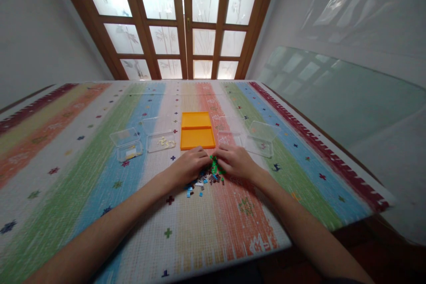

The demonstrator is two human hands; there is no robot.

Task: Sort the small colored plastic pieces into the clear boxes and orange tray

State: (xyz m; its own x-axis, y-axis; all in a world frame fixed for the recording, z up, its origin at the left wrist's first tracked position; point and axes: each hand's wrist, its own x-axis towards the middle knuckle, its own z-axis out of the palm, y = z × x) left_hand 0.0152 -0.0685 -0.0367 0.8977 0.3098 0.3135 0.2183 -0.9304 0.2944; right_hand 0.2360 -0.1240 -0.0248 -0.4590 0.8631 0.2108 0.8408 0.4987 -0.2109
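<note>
A pile of small toy building bricks (214, 166) in green, blue, grey and brown lies on the striped tablecloth. My left hand (189, 167) rests at the pile's left side with its fingers curled inward. From the right, my right hand (238, 162) reaches in with bent fingers pressed together by the green bricks. The fingertips of both hands nearly meet over the far edge of the pile, and what they hold, if anything, is too small to make out. A few blue bricks (188, 193) lie loose nearer to me.
Just beyond my hands lies an open orange case (197, 137). To its left stand open clear boxes, one with pale yellow pieces (165, 143) and another (129, 153) with a few pieces. More clear boxes (259, 145) stand right. A glass sheet (333, 84) leans by the right wall.
</note>
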